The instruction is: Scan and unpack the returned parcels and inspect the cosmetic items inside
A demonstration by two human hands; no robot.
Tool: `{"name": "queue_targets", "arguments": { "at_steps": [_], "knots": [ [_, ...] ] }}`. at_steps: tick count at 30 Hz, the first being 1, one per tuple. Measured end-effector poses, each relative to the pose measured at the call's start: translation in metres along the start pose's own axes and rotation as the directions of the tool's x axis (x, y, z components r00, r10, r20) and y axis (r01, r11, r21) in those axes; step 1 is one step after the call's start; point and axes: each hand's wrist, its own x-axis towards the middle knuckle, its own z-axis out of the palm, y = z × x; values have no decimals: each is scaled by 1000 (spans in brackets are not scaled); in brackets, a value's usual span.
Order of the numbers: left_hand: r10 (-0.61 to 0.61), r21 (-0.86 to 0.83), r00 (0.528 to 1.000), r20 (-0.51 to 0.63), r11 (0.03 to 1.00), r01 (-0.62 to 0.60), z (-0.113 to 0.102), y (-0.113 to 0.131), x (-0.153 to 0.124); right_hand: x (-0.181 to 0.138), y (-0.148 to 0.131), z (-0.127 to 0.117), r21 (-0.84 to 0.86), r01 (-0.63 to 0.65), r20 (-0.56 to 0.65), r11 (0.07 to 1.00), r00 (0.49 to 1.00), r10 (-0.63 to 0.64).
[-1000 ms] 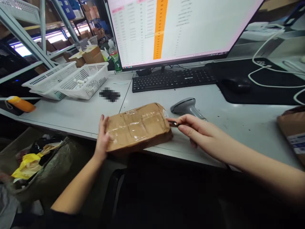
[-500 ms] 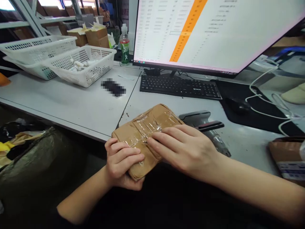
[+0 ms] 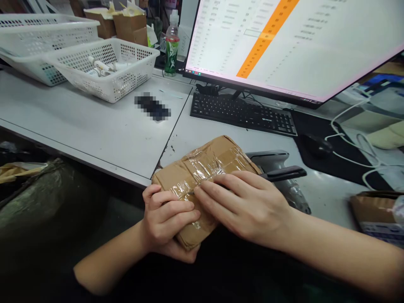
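Observation:
A flat brown cardboard box (image 3: 208, 162), with clear tape over its seam, is held tilted above the desk's front edge. My left hand (image 3: 170, 219) grips its near-left end, fingers on top and thumb underneath. Over the taped face, my right hand (image 3: 246, 200) is closed around a slim black tool that looks like a utility knife (image 3: 287, 173). Its handle sticks out behind the hand, and a dark tip shows at the seam by the fingertips. Most of the knife is hidden by my fingers. Behind the box lies a grey object (image 3: 269, 158), partly covered.
White baskets (image 3: 126, 86) stand at the back left, one holding small white items. A green-labelled bottle (image 3: 172, 48), a monitor (image 3: 221, 42), a keyboard (image 3: 243, 113) and a mouse (image 3: 315, 145) are behind. Another parcel (image 3: 377, 210) lies right, near white cables (image 3: 353, 155).
The view has shifted. The knife tip has slid slightly left along the taped seam, and its handle has turned a little in my right hand. My left hand keeps its grip.

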Motion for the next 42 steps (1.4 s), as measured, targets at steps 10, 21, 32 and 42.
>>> {"name": "queue_targets", "arguments": {
  "at_steps": [10, 21, 32, 42],
  "knots": [
    [-4, 30, 1000, 20, 1000, 3, -2, 0, -2, 4, 1, -5, -55, -21, 103, 998, 994, 27],
    [4, 33, 999, 40, 999, -5, -4, 1, 0, 5, 8, -7, -103, 41, 182, 994, 983, -22],
    [11, 13, 1000, 17, 1000, -11, -3, -1, 6, -23, 47, -12, -252, 70, 300, 965, 954, 9],
    [39, -58, 999, 35, 998, -37, -5, -10, 7, -167, 152, -19, -427, -518, 198, 741, 746, 636]
  ]
}}
